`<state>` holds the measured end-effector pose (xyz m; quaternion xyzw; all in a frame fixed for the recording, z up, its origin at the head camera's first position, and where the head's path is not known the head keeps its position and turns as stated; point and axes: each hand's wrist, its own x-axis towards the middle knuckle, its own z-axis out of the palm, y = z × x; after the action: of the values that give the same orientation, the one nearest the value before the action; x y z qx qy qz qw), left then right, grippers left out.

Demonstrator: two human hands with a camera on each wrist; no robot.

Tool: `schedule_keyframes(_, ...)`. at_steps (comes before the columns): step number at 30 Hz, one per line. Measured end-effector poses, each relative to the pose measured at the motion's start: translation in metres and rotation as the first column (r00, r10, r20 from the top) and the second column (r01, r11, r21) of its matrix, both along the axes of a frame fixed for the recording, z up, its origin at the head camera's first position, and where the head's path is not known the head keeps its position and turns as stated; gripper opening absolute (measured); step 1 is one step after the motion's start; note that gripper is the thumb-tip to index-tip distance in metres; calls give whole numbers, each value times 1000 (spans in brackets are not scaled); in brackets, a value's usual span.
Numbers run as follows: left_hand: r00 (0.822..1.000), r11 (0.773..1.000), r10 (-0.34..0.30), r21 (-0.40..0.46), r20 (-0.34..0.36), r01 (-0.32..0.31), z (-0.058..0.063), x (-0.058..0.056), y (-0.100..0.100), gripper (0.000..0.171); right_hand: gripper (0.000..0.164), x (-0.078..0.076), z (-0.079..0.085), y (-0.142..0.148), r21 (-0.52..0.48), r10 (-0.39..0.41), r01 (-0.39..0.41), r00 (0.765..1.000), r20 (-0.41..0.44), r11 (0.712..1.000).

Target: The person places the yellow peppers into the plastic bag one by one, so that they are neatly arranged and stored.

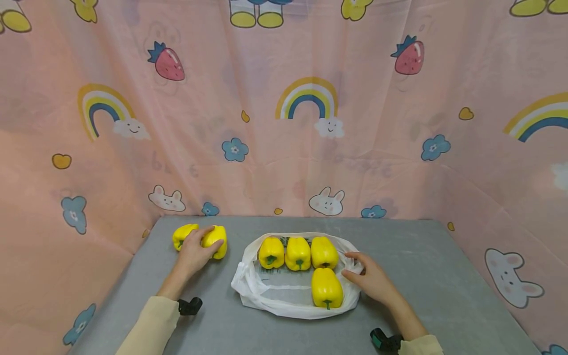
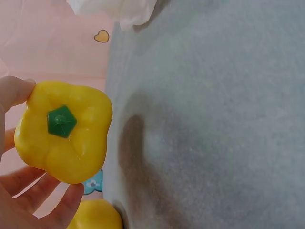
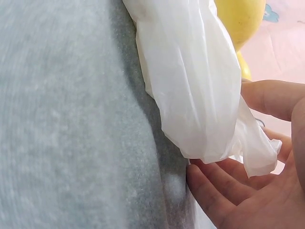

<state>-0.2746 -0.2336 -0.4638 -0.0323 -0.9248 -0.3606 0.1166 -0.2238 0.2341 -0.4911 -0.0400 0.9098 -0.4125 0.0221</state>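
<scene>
At the left of the grey table, my left hand (image 1: pixel 194 254) grips a yellow bell pepper (image 1: pixel 219 233) between thumb and fingers. Its green stem end faces the left wrist camera. A second yellow pepper (image 1: pixel 183 235) lies just beyond that hand, partly covered by it. In the middle stands a white plastic bag (image 1: pixel 290 310) with its mouth spread wide. Three yellow peppers (image 1: pixel 298 254) form a row along its far side, and another pepper (image 1: pixel 327 287) sits in front at the right. My right hand (image 1: pixel 374 282) holds the bag's right rim, thumb inside and fingers outside.
The grey tabletop (image 1: pixel 412 256) reaches back to a pink printed curtain (image 1: pixel 275 172), which also hangs along both sides. Dark wrist devices sit on the left wrist (image 1: pixel 190 306) and the right wrist (image 1: pixel 386 341).
</scene>
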Motion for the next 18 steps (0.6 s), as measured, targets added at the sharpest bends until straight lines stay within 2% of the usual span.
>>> schedule_keyframes(18, 1000, 999, -12, 35, -1, 12, 9, 8, 15, 59, 57, -1, -1, 0, -8, 7, -7, 1000, -5, 1000)
